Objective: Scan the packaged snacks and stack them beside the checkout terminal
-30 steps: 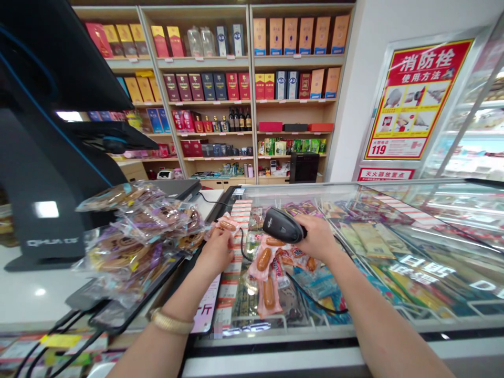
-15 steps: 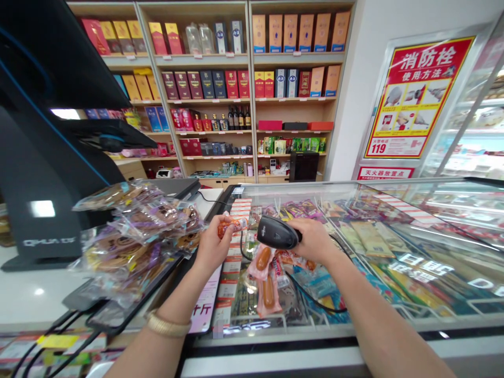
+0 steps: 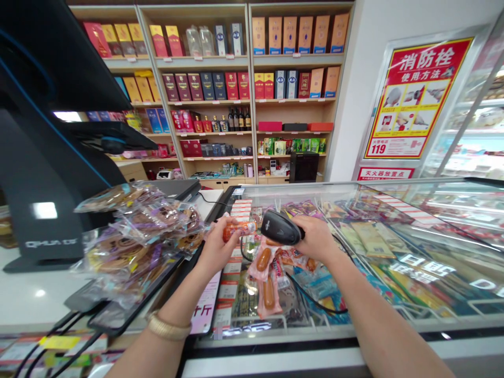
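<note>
The right grip (image 3: 315, 239) covered the handle of the scanner (image 3: 280, 227). The left grip (image 3: 218, 244) hid part of the sausage pack (image 3: 241, 228), whose print was too small to read. The view's edges cut off the monitor (image 3: 59, 52) and both forearms (image 3: 381, 310). Shelf labels (image 3: 296, 55) were unreadably small.

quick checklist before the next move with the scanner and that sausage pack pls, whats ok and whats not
1. Sausage pack secure in the left hand: ok, held between thumb and fingers.
2. Scanner secure in the right hand: ok, gripped by its handle.
3. Scanner head aimed toward the pack: ok, its front end points that way.
4. Barcode facing the scanner: cannot tell, no code is readable on the held pack.
5. Other sausage packs spread out separately: not ok, they overlap on the glass top.
6. Black cable free of snags: cannot tell, part of it is hidden by the packs.
</note>
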Demonstrator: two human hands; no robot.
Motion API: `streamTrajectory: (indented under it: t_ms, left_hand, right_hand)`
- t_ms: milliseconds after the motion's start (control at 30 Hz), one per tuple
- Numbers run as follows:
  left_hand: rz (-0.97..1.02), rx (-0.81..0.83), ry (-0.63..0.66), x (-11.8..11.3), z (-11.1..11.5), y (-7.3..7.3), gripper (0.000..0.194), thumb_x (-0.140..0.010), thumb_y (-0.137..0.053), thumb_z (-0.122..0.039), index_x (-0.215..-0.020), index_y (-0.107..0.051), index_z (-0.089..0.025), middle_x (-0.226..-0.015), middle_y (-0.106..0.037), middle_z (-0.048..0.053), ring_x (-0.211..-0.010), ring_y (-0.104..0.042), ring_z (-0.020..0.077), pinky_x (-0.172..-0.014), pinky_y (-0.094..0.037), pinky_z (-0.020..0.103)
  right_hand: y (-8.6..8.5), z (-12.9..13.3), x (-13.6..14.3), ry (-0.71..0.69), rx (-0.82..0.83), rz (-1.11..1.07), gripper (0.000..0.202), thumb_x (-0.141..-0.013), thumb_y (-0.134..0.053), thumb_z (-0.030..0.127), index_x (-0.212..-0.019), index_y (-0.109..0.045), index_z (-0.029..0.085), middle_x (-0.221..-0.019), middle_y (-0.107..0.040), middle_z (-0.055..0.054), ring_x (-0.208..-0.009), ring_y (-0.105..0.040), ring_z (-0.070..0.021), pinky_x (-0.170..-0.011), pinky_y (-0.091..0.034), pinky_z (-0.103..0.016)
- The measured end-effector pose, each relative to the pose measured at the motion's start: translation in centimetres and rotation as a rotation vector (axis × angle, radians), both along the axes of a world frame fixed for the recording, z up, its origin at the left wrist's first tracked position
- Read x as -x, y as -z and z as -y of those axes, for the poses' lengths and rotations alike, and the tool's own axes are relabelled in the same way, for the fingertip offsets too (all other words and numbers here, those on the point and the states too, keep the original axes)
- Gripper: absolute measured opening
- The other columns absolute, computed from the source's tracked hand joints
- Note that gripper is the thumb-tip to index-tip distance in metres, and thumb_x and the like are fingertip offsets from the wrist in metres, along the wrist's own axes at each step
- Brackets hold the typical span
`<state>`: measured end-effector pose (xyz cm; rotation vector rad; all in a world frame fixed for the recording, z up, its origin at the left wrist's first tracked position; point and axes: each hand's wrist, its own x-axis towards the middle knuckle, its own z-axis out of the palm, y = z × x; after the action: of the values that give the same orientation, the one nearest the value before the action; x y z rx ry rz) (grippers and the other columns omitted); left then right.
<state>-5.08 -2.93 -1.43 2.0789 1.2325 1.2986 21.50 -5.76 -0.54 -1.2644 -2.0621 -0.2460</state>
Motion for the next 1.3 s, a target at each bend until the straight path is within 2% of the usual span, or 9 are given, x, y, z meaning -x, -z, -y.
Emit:
streamTrajectory:
  t_ms: [133, 233, 400, 533, 667, 833, 1033, 1200, 1300]
  left_hand:
    - [-0.182, 0.144, 0.372, -0.8, 1.0, 0.1, 0.035, -0.084, -0.054, -0.031, -0.116, -0.062, -0.021, -0.122, -0.066, 0.01, -0.114, -0.06, 0.0227, -0.1, -0.047, 0.038]
    - [-0.357, 0.164, 0.496, -0.8, 1.3, 0.2, 0.042, -0.081, -0.06, -0.032, -0.123, -0.064, -0.023, -0.134, -0.06, 0.009, -0.128, -0.051, 0.0246, -0.111, -0.037, 0.041]
    - [-0.36, -0.034, 0.214, 1.2, -1.5, 0.0, 0.038, -0.085, -0.054, -0.034, -0.117, -0.066, -0.019, -0.123, -0.066, 0.01, -0.117, -0.059, 0.024, -0.106, -0.041, 0.041]
    - [-0.535, -0.059, 0.005, 3.0, -5.1, -0.4, 0.041, -0.079, -0.056, -0.025, -0.118, -0.064, -0.018, -0.121, -0.065, 0.012, -0.101, -0.067, 0.0233, -0.097, -0.049, 0.039]
    - [-0.773, -0.049, -0.12, 3.2, -7.4, 0.3, 0.048, -0.072, -0.053, -0.005, -0.119, -0.063, -0.014, -0.132, -0.058, 0.016, -0.121, -0.058, 0.0252, -0.106, -0.042, 0.036]
    - [-0.874, -0.057, -0.145, 2.7, -8.0, 1.6, 0.048, -0.07, -0.046, 0.004, -0.111, -0.062, -0.017, -0.12, -0.065, 0.012, -0.117, -0.058, 0.0232, -0.101, -0.043, 0.035]
    - [-0.833, -0.049, -0.2, 2.3, -6.8, 1.5, 0.038, -0.073, -0.046, 0.001, -0.104, -0.061, -0.017, -0.106, -0.068, 0.012, -0.101, -0.064, 0.0249, -0.087, -0.047, 0.035]
    - [-0.513, -0.122, -0.118, 1.8, -6.2, 1.6, 0.017, -0.081, -0.053, -0.019, -0.096, -0.061, -0.019, -0.096, -0.069, 0.008, -0.087, -0.064, 0.0211, -0.08, -0.048, 0.033]
    - [-0.261, -0.133, -0.098, 1.7, -5.7, 1.6, 0.019, -0.082, -0.054, -0.033, -0.093, -0.062, -0.019, -0.085, -0.067, 0.004, -0.076, -0.063, 0.0181, -0.071, -0.049, 0.03]
  right_hand:
    - [0.3, -0.5, -0.6, 0.04, -0.037, -0.045, 0.028, -0.066, -0.064, 0.02, -0.094, -0.07, 0.021, -0.084, -0.073, -0.006, -0.078, -0.067, -0.0226, -0.068, -0.046, -0.029]
    - [0.6, -0.8, -0.9, 0.056, -0.038, -0.054, 0.028, -0.066, -0.064, 0.022, -0.093, -0.07, 0.021, -0.086, -0.073, -0.006, -0.08, -0.067, -0.0232, -0.071, -0.047, -0.03]
    - [0.6, -0.8, -0.9, 0.062, -0.032, -0.052, 0.025, -0.068, -0.063, 0.022, -0.092, -0.069, 0.021, -0.086, -0.073, -0.006, -0.082, -0.066, -0.023, -0.071, -0.046, -0.029]
    - [0.4, -0.6, -0.7, 0.061, -0.034, -0.048, 0.025, -0.065, -0.062, 0.02, -0.089, -0.069, 0.021, -0.082, -0.072, -0.006, -0.079, -0.066, -0.0229, -0.069, -0.046, -0.029]
    - [0.3, -0.6, -0.6, 0.054, -0.026, -0.045, 0.027, -0.064, -0.063, 0.02, -0.09, -0.069, 0.021, -0.083, -0.072, -0.005, -0.079, -0.066, -0.0224, -0.069, -0.045, -0.029]
    - [0.4, -0.6, -0.6, 0.047, -0.009, -0.044, 0.027, -0.064, -0.063, 0.02, -0.09, -0.07, 0.022, -0.084, -0.072, -0.006, -0.08, -0.066, -0.0226, -0.071, -0.047, -0.029]
    - [0.4, -0.6, -0.7, 0.048, -0.006, -0.042, 0.03, -0.062, -0.064, 0.019, -0.092, -0.069, 0.022, -0.092, -0.073, -0.007, -0.084, -0.066, -0.0226, -0.075, -0.048, -0.03]
    - [0.3, -0.4, -0.7, 0.072, 0.006, -0.029, 0.027, -0.062, -0.065, 0.02, -0.088, -0.069, 0.021, -0.086, -0.073, -0.006, -0.08, -0.066, -0.0226, -0.07, -0.047, -0.029]
    - [0.2, -0.3, -0.6, 0.062, 0.024, -0.015, 0.03, -0.062, -0.063, 0.018, -0.091, -0.07, 0.022, -0.09, -0.074, -0.006, -0.084, -0.067, -0.0231, -0.073, -0.048, -0.03]
